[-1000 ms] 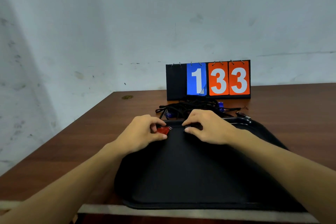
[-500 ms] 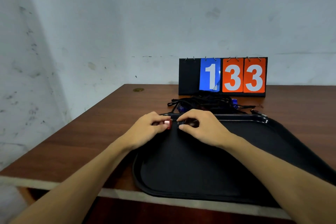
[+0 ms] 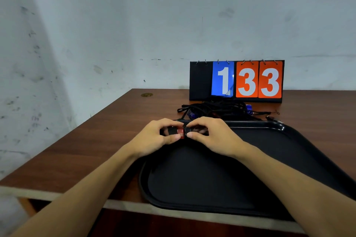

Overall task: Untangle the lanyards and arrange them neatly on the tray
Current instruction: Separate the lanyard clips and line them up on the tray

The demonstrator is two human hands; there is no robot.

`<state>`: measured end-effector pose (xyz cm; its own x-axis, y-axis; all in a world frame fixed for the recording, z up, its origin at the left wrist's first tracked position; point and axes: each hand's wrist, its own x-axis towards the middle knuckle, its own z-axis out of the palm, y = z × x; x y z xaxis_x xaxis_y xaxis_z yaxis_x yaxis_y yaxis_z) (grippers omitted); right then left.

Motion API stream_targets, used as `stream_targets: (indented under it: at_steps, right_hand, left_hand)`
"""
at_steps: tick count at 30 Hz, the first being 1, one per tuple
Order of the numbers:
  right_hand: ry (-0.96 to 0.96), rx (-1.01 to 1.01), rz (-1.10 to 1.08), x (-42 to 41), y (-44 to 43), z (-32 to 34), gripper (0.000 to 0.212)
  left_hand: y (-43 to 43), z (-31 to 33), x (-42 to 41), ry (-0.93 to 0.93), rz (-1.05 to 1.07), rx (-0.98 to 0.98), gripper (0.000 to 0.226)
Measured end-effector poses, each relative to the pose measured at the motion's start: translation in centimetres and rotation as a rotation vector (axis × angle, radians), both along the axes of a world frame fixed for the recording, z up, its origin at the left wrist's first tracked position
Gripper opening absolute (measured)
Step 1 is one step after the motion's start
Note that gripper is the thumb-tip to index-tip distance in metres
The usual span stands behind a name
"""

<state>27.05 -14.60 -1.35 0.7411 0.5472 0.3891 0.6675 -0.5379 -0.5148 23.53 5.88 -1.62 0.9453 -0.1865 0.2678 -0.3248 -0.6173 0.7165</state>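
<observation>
Two hands meet over the far left corner of one black tray [image 3: 279,159], a shallow dish with a raised, rounded rim. It lies flat on a brown wooden table [image 3: 92,144]. The left hand [image 3: 154,137] pinches a small red buckle [image 3: 180,132] between thumb and forefinger, with a short length of black strap showing inside its curled fingers. The right hand [image 3: 214,136] pinches the black fitting [image 3: 187,130] that sits against the red piece, and its other fingers are curled behind it. Whether the two pieces are joined or only touching cannot be told. The rest of the lanyards [image 3: 217,108] form one tangled heap of black cord with blue clips [image 3: 191,115] among the loops. The heap lies on the wood outside the tray, between the tray's far rim and a flip number board [image 3: 200,82] reading 1, 3, 3. The board stands upright near the wall. One metal clasp [image 3: 269,118] trails from the heap to just beside the tray's far right corner. The tray's near rim reaches the table's front edge, and its right side runs out of view. To the left, a wide band of wood shows between the tray's rim and the table's left edge, which runs back toward a grey marked wall. A small brass disc [image 3: 146,94] sits near the far left corner of the table.
</observation>
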Motion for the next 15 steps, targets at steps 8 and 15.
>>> stream_targets:
  at_steps: [8,15]
  right_hand:
    - [0.043,0.115,-0.043,0.2,0.1,-0.1,0.030]
    - [0.019,0.125,-0.180,0.4,-1.6,1.8,0.026]
  left_hand:
    - [0.0,-0.1,0.1,-0.051,0.029,-0.036,0.041]
    - [-0.1,0.3,-0.8,-0.190,0.160,0.195,0.041]
